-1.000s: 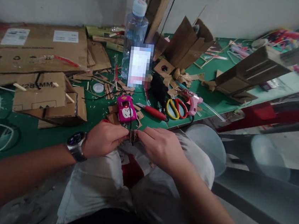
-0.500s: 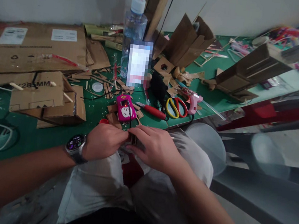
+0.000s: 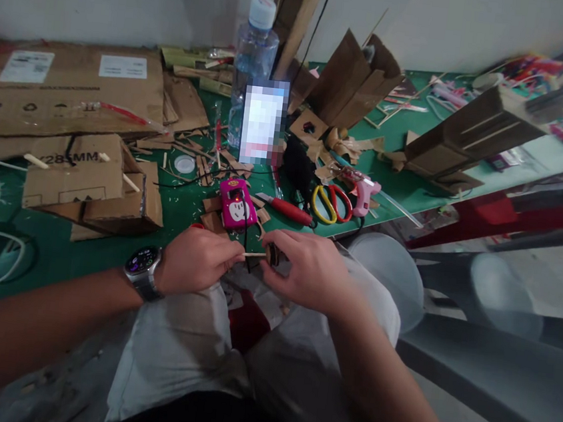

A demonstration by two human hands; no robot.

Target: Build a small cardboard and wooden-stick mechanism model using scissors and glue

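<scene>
Above my lap, at the table's front edge, my left hand pinches the left end of a thin wooden stick. A small round brown disc, perhaps layered cardboard, sits at the stick's right end. My right hand has its fingers closed around that disc. A black cord hangs down close to the stick, in front of a pink device with a white cartoon face. Right of the device lies a red-handled knife.
Scissors with yellow and red handles and a pink glue gun lie to the right. A cardboard box with sticks through it stands left. A water bottle stands behind a blurred screen. Grey stools stand at the right.
My hands have moved apart, the right one going right with the disc. A length of the wooden stick now shows between them.
</scene>
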